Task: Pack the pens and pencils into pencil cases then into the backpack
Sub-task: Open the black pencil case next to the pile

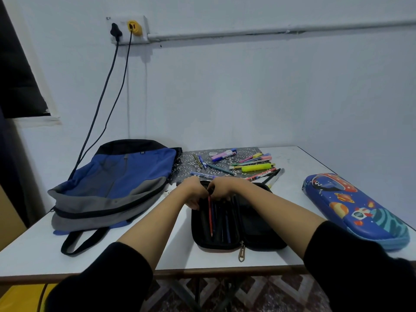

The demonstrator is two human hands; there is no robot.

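Open black pencil case (238, 221) is lying at centre, pens (216, 219) inside. Left hand (193, 194) is gripping its 12 o'clock rim; right hand (221, 190), fingers curled, is covering pen tops, hold unclear. Loose pens (247, 164) are lying at 12 o'clock, backpack (117, 176) at 9.

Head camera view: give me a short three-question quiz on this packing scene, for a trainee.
1. True or false: the blue space-print case lies closed on the table.
2. The left hand and right hand meet at: A, the far end of the open black case; B, its zip pull; C, the wall socket.
3. Fill in: the backpack lies to the black case's ___.
Key: 1 true; 2 A; 3 left.
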